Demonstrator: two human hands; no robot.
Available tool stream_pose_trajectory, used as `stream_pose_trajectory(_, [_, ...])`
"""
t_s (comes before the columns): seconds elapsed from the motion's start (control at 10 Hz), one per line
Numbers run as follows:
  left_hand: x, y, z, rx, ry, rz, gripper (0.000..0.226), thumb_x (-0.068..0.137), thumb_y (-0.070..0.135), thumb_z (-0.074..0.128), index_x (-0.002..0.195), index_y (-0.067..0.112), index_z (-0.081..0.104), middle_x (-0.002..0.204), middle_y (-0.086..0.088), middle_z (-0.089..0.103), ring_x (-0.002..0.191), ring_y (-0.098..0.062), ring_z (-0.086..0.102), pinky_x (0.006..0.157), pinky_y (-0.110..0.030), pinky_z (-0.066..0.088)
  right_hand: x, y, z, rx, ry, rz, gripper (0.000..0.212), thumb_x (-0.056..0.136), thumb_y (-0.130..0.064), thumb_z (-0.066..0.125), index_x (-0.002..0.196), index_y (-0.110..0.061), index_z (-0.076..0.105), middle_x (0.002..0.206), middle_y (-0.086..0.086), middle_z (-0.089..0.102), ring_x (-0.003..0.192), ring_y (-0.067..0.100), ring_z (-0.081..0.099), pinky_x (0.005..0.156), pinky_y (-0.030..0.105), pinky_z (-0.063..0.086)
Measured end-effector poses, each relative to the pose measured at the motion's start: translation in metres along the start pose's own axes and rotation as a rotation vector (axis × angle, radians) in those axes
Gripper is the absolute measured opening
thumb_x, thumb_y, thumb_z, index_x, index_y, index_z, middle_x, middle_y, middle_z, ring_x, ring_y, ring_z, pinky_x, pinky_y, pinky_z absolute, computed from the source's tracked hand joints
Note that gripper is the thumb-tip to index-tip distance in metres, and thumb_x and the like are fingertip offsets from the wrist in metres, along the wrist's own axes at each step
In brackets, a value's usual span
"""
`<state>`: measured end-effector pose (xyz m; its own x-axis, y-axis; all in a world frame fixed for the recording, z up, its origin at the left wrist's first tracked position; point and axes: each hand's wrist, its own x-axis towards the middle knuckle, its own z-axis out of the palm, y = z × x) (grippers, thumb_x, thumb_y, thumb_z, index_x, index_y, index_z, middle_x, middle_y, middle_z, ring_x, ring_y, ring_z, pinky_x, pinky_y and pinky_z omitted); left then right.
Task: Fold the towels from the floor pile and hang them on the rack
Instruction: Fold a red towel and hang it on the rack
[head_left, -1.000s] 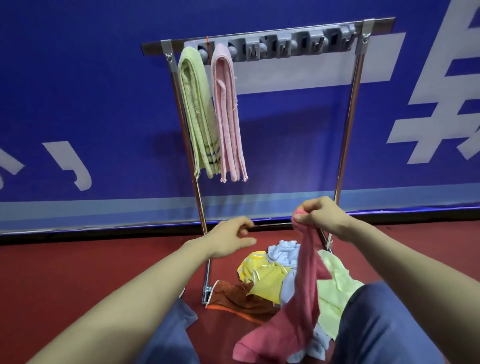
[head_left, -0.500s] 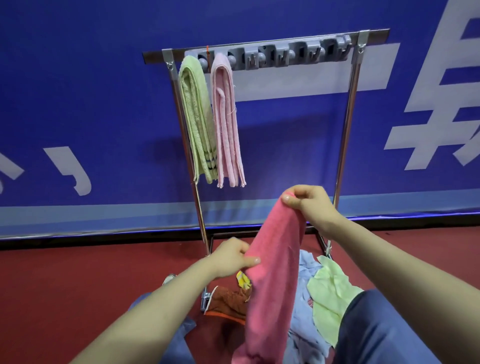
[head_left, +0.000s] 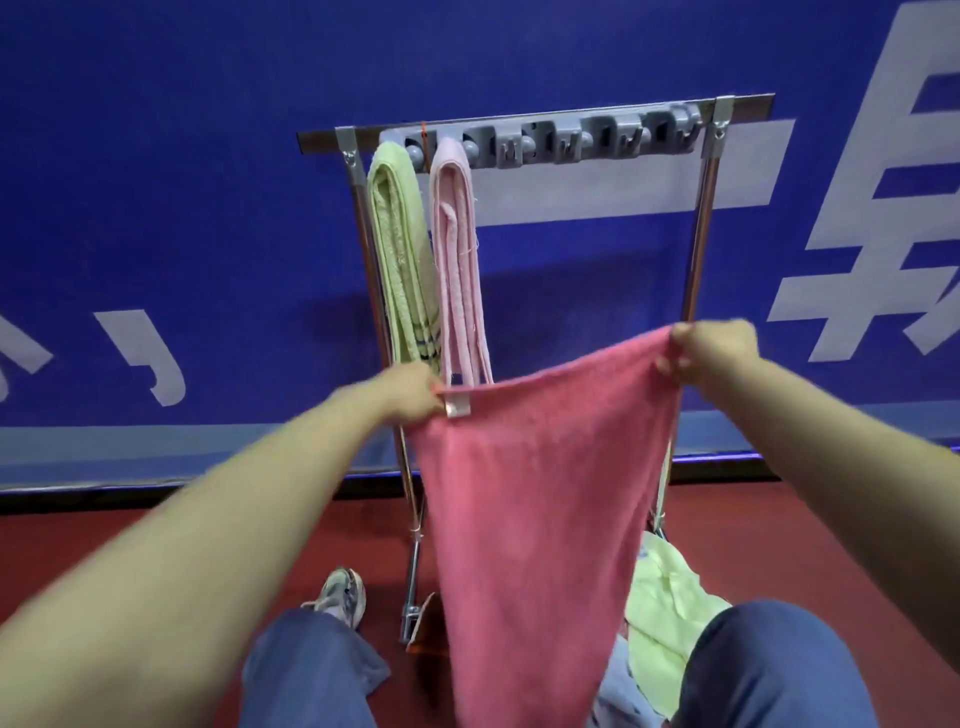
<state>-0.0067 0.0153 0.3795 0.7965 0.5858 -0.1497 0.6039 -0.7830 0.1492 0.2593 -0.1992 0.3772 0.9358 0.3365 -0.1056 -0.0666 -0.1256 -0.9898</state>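
Left of centre, the left hand (head_left: 410, 392) pinches one top corner of the red towel (head_left: 535, 493), which hangs mid-frame. Behind, at upper centre, the rack (head_left: 519, 123) carries a green towel (head_left: 400, 249) and a pink towel (head_left: 457, 249). The red towel's top edge runs sideways, rising to the right hand (head_left: 711, 353), whose fingers clamp the other corner. The free hooks (head_left: 613, 139) lie nearer that hand.

Towel (head_left: 535, 493) before rack (head_left: 697, 244) — pile (head_left: 670, 597) beneath
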Motion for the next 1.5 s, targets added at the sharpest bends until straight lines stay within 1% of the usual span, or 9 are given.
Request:
stream_pose_trajectory(0.2, [-0.006,0.043,-0.07,-0.202,1.123,0.059,0.037,0.08,0.004,0.048,0.105,0.016,0.072,0.101,-0.016,0.069,0.095,-0.037,0.06,0.071,-0.041,0.044,-0.043,-0.062,0.01,-0.084,0.466,-0.995,0.019,0.098,-0.014,0.045,0.1,0.0,0.057,0.094,0.002,0.056,0.083,0.015,0.049,0.076,0.026,0.035])
stream_pose_trajectory(0.3, [-0.03,0.045,0.039,0.315,0.038,0.185,0.019,0.092,0.001,0.051,0.096,-0.005,0.069,0.076,-0.017,0.066,0.064,-0.018,0.069,0.057,-0.029,0.049,-0.054,0.07,0.013,-1.22,-0.41,-0.758,0.014,0.088,-0.017,0.051,0.085,-0.007,0.06,0.087,0.009,0.07,0.078,0.029,0.066,0.072,0.039,0.052])
stream_pose_trajectory(0.4, [-0.049,0.02,0.123,0.508,-0.845,0.053,0.028,0.1,0.001,0.051,0.079,-0.013,0.063,0.034,0.0,0.049,0.026,-0.005,0.043,0.045,-0.018,0.04,-0.063,0.153,0.002,-1.797,-0.973,-0.153,0.018,0.088,-0.023,0.055,0.072,-0.016,0.05,0.094,0.009,0.074,0.085,0.024,0.071,0.084,0.035,0.056])
stream_pose_trajectory(0.5, [-0.031,-0.004,0.114,0.381,-0.455,0.082,0.021,0.089,0.006,0.057,0.101,0.002,0.074,0.081,-0.012,0.072,0.079,-0.022,0.07,0.075,-0.034,0.051,-0.054,0.129,0.008,-1.652,-0.756,-0.284,0.02,0.084,-0.017,0.059,0.089,-0.004,0.075,0.064,0.015,0.069,0.059,0.018,0.065,0.074,0.032,0.056])
stream_pose_trajectory(0.6, [-0.01,-0.012,0.06,0.106,-0.104,0.057,0.031,0.08,0.007,0.056,0.1,0.019,0.077,0.1,-0.009,0.075,0.098,-0.026,0.069,0.083,-0.034,0.054,-0.026,0.082,0.017,-1.195,-0.273,-0.443,0.021,0.088,-0.019,0.057,0.089,-0.002,0.068,0.089,0.024,0.07,0.088,0.038,0.067,0.072,0.038,0.05])
stream_pose_trajectory(0.7, [-0.002,-0.013,0.033,-0.091,0.07,0.048,0.018,0.087,0.008,0.061,0.088,0.02,0.074,0.087,-0.004,0.072,0.087,-0.02,0.065,0.075,-0.029,0.047,-0.021,0.047,0.025,-0.831,-0.095,-0.481,0.019,0.094,-0.022,0.057,0.085,-0.008,0.064,0.097,0.024,0.069,0.098,0.041,0.062,0.073,0.036,0.041])
stream_pose_trajectory(1.1, [0.0,-0.043,0.204,-0.519,-0.166,-0.097,0.015,0.096,0.02,0.063,0.092,0.011,0.073,0.083,-0.001,0.066,0.078,-0.014,0.055,0.07,-0.027,0.044,-0.024,0.187,0.059,-0.479,-0.152,-0.035,0.019,0.09,-0.02,0.067,0.077,-0.006,0.07,0.07,0.01,0.064,0.073,0.024,0.06,0.075,0.034,0.05])
stream_pose_trajectory(1.3, [0.029,-0.058,0.259,-0.778,-0.144,-0.471,0.029,0.07,0.041,0.06,0.062,0.013,0.063,0.054,-0.001,0.046,0.057,-0.02,0.043,0.059,-0.032,0.036,0.006,0.239,0.08,-0.396,0.003,0.105,0.023,0.094,-0.022,0.063,0.09,-0.001,0.07,0.081,0.016,0.066,0.082,0.03,0.06,0.077,0.033,0.044])
stream_pose_trajectory(1.5, [0.056,-0.083,0.307,-0.839,-0.29,-0.565,0.017,0.087,0.015,0.068,0.078,0.0,0.069,0.058,-0.004,0.045,0.055,-0.019,0.04,0.054,-0.029,0.034,0.035,0.28,0.098,-0.532,0.004,0.238,0.02,0.088,-0.02,0.067,0.09,0.0,0.073,0.088,0.023,0.067,0.09,0.037,0.065,0.084,0.042,0.049])
